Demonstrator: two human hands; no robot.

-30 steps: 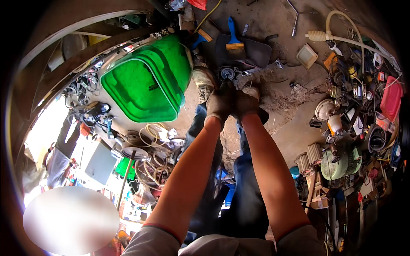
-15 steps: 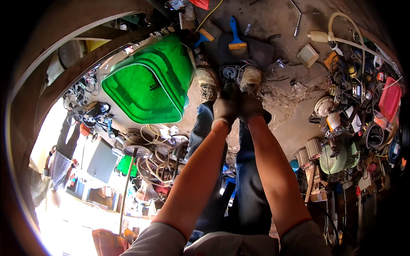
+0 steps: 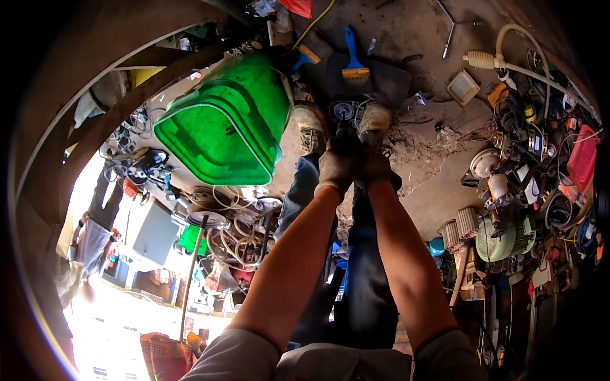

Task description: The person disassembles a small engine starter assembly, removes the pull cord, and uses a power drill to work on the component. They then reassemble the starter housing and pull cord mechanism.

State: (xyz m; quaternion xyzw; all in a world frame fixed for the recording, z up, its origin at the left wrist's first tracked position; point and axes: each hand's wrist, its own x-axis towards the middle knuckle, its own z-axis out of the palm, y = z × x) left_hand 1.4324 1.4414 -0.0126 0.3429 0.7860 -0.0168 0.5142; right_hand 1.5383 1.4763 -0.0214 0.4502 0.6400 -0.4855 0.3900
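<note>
My left hand and my right hand are together in dark gloves, fingers closed around a dark object that I cannot make out, mostly hidden by them. Just beyond it a metal part with a round disc lies between my left shoe and my right shoe. Behind that part is a dark mat with a blue-handled brush on it. A second, smaller brush lies to its left.
A large green bin is at my left. A socket wrench, a small tray and a beige hose lie at upper right. Piled tools, motor parts, a green fan and coiled hoses surround me.
Over the last second both hands have moved a little toward me, still together, and more of my right shoe and the metal part shows beyond them.
</note>
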